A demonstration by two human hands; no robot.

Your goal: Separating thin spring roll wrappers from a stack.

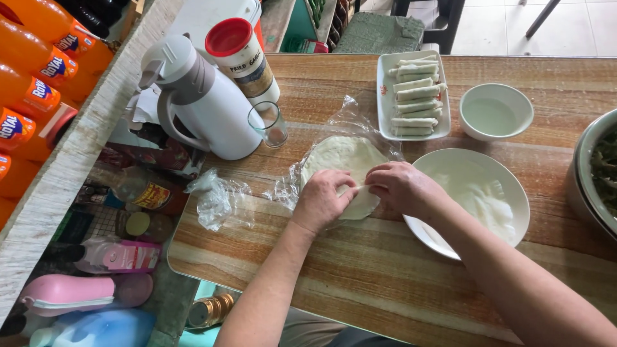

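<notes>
A stack of thin round white wrappers (344, 157) lies on clear plastic (292, 183) on the wooden table (360, 270). My left hand (321, 199) presses on the near edge of the stack, fingers curled at the rim. My right hand (402, 186) pinches the same near edge from the right, the two hands almost touching. Just right of my right hand stands a white plate (508, 186) with one pale wrapper (485, 199) spread on it.
A white rectangular tray (384, 96) of several rolled spring rolls and a small white bowl of water (495, 112) stand at the back. A metal bowl (581, 186) sits at the right edge. A white jug (205, 103), a red-lidded jar (241, 54), a glass (270, 123) stand left.
</notes>
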